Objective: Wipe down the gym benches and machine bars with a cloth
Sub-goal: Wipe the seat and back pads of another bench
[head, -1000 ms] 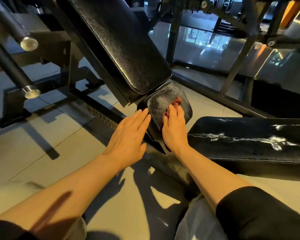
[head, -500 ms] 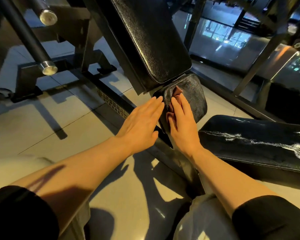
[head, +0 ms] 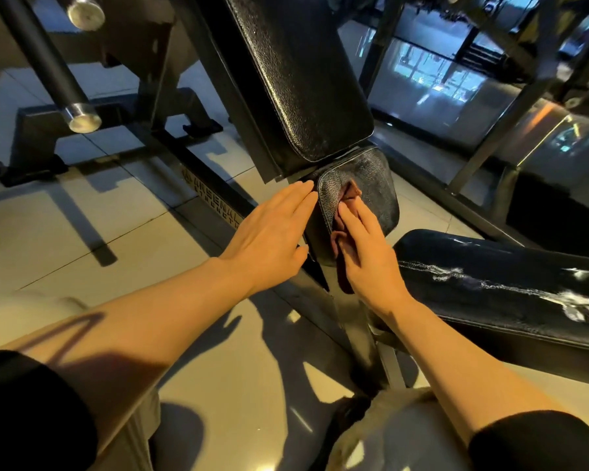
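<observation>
pale glossy floor tiles (head: 65, 232) spread under black machine frames, with glass panels (head: 439, 93) reflecting lights across the room at upper right. a long black back pad (head: 296, 69) slants down from the top to meet a small seat pad (head: 371, 185). a second bench (head: 510, 287), streaked with white wet marks, lies at right. two dark bars (head: 48, 66) with silver end caps jut from the upper left. left hand (head: 269, 236) lies flat with straight fingers against the seat pad's left edge, grasping nothing. right hand (head: 368, 256) presses a reddish-brown cloth (head: 349, 195) flat onto the seat pad, fingers straight over it.
</observation>
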A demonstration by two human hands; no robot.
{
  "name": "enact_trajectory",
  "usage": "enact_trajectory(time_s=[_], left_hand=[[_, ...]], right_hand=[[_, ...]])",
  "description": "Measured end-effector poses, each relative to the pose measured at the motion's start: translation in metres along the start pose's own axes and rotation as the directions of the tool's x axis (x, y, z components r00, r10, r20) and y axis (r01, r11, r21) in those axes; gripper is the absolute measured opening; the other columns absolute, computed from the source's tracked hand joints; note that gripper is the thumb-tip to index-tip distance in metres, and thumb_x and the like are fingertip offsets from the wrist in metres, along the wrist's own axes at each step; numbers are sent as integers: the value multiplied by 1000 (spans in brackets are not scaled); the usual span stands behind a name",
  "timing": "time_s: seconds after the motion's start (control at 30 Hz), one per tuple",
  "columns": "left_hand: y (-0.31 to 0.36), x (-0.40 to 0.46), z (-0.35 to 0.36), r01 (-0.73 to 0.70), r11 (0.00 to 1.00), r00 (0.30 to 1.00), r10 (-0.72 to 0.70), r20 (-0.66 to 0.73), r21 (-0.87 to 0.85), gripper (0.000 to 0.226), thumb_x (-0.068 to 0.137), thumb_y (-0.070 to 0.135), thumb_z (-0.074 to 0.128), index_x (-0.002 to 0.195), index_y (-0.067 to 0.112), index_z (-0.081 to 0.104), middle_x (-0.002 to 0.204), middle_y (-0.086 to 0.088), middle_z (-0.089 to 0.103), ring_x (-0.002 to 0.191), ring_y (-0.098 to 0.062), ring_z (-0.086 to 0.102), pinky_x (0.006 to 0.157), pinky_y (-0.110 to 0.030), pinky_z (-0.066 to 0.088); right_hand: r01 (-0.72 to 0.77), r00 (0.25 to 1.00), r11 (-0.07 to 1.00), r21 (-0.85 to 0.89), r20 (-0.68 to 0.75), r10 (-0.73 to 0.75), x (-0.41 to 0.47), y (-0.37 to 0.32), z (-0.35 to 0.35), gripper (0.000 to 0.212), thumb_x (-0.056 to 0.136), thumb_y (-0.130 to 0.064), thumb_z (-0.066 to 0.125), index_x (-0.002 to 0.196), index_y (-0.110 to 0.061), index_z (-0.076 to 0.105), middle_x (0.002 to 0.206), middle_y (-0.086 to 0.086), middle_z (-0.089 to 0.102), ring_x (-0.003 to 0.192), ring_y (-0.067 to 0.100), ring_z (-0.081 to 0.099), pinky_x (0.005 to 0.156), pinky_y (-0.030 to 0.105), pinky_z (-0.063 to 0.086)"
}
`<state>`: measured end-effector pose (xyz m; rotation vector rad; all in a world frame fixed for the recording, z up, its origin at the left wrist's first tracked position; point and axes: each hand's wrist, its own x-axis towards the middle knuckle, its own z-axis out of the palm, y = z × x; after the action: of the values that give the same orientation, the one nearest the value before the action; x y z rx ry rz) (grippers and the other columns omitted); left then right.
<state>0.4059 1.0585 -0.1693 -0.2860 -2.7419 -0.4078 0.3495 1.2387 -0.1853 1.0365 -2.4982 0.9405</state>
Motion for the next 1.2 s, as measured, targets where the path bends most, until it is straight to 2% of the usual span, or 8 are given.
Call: enact_trajectory(time_s=[0.2,0.3,0.43,0.6,0.77,1.03,1.13,1.2], left_hand=[[16,10,-6,-22,961,979,-36,-202,-276,53,93,35,60,139,12,46,135,-4,52,125,-18,47,101,-33,42],[21,14,-10,-2,920,965,-101,-241,-392,43,92,26,61,132,18,48,117,0,62,106,-17,59,90,-40,50],[19,17,-17,13,881,921,-195,-338,-473,21,93,15,57,113,19,56,95,5,64,88,-16,61,76,-44,50],[17,19,-24,28,842,901,-254,-351,-539,20,92,11,53,108,21,56,96,6,64,92,-12,61,81,-43,51],[25,21,-19,55,845,926,-242,-291,-531,27,93,12,56,119,21,52,103,5,64,99,-13,59,84,-39,50],[23,19,-5,115,901,947,-227,-228,-419,44,91,17,62,132,17,47,121,5,55,112,-6,51,89,-25,42],[19,16,-6,119,940,958,-194,-213,-320,45,91,16,62,133,16,47,124,1,50,113,-15,48,87,-22,36],[16,14,-6,133,952,963,-190,-192,-274,50,89,14,63,136,14,46,130,-1,45,118,-18,44,89,-24,37]], right_hand=[[-123,954,963,240,-240,182,29,-26,-11,44,94,-18,60,136,-13,52,132,3,55,122,6,49,104,15,37],[-119,958,936,332,-208,196,38,-41,-14,34,97,-26,53,128,-14,60,128,5,55,118,2,47,101,12,36],[-82,991,918,389,-62,115,39,-40,-24,55,74,-37,61,127,-20,58,132,3,51,123,1,43,104,13,34],[-162,986,920,357,86,140,38,-36,-42,49,78,-25,80,123,-28,60,116,-12,64,108,1,59,94,29,52],[-253,960,895,366,-19,279,28,-38,-48,34,71,-40,80,94,-20,66,91,-2,66,89,16,64,80,44,56],[-396,794,852,342,-339,505,39,-30,-50,40,82,-18,76,104,-15,43,88,-7,50,79,7,52,62,16,44],[-354,815,889,292,-369,446,41,-31,-36,52,83,-18,76,121,-20,41,109,-5,53,97,9,54,75,11,43],[-260,927,951,167,-231,294,40,-29,-21,58,85,-28,73,133,-19,41,126,-4,50,116,11,48,95,20,41]])
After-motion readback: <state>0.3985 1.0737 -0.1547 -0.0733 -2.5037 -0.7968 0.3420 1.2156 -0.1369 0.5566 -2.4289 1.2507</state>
